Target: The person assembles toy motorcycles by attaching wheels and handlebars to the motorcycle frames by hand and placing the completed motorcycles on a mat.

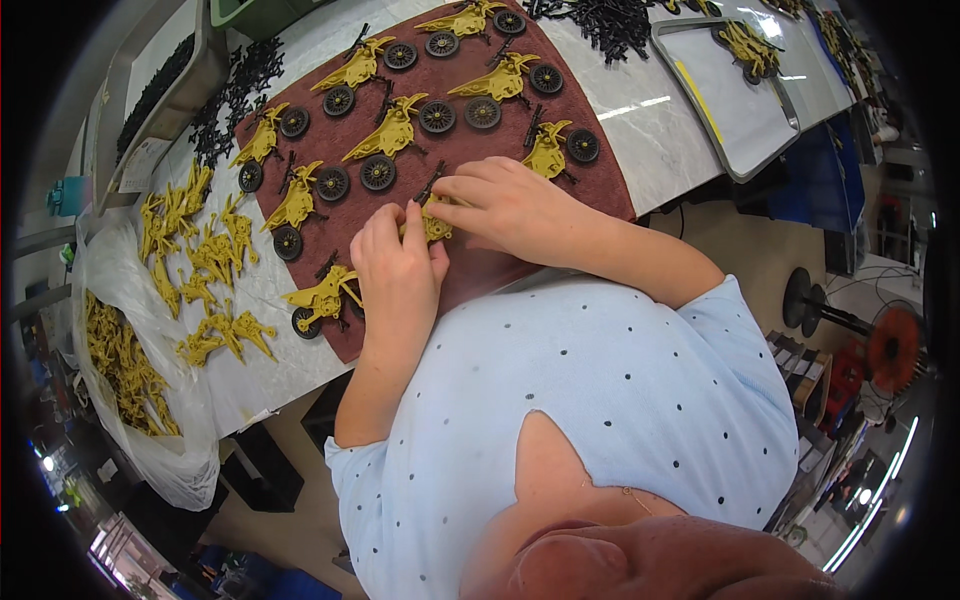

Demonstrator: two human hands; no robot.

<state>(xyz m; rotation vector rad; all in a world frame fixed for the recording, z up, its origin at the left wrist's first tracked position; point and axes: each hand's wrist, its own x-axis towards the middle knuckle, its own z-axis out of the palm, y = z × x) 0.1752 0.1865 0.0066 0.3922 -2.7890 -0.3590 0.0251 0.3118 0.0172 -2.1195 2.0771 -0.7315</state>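
Both hands meet at the near part of a maroon cloth [460, 280]. Between them is a yellow plastic toy motorcycle body [438, 226], with a thin black piece [431, 182] sticking up from it. My left hand [395, 260] grips its left side, fingers bent. From the right, my right hand [500, 208] pinches it with fingers closed, hiding much of the piece. Left of my left hand lies a toy motorcycle [325, 295] with a black wheel [306, 322]. Beyond my hands, several more yellow bodies [393, 130] lie on the cloth beside black wheels [437, 117].
Loose yellow parts [215, 250] cover the table at left, near a plastic bag [190, 430] of more yellow parts. Small black parts [240, 90] lie by a grey bin [205, 85]. At right, a tray [745, 165] holds assembled yellow toys [748, 50]. More black parts [605, 25] are heaped at the back.
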